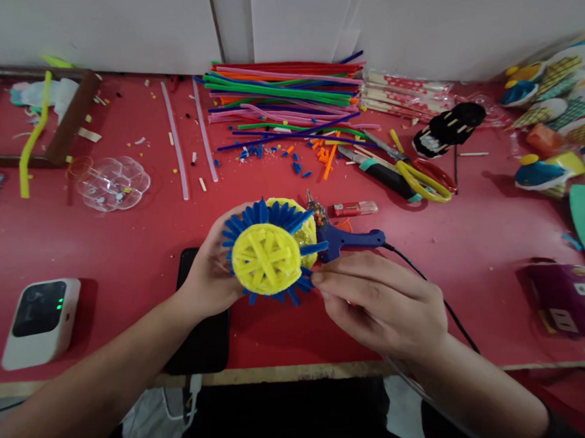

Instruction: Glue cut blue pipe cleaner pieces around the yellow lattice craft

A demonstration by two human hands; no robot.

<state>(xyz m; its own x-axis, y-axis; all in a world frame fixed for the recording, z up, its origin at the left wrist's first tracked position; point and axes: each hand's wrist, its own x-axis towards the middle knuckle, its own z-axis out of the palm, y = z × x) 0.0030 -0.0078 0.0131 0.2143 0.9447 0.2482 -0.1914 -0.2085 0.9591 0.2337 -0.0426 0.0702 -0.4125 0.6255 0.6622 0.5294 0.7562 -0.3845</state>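
My left hand (216,267) is wrapped round a pipe-cleaner craft (267,259), a yellow woven disc fringed with blue pipe-cleaner pieces. Behind the disc shows a second yellow round part, partly covered. At the craft's right edge, the fingers of my right hand (386,302) are pinched together on the tip of a blue pipe-cleaner piece (305,282). Just beyond my right hand lies a blue hot glue gun (353,240), its nozzle pointing away from me and its black cable running to the right.
Colourful pipe cleaners (284,88) are heaped at the back. Pliers (387,178), yellow-handled scissors (424,180) and a red lighter (354,208) lie behind the glue gun. A black phone (200,345) sits under my left forearm, a white device (42,323) farther left, a purple power strip (563,295) at right.
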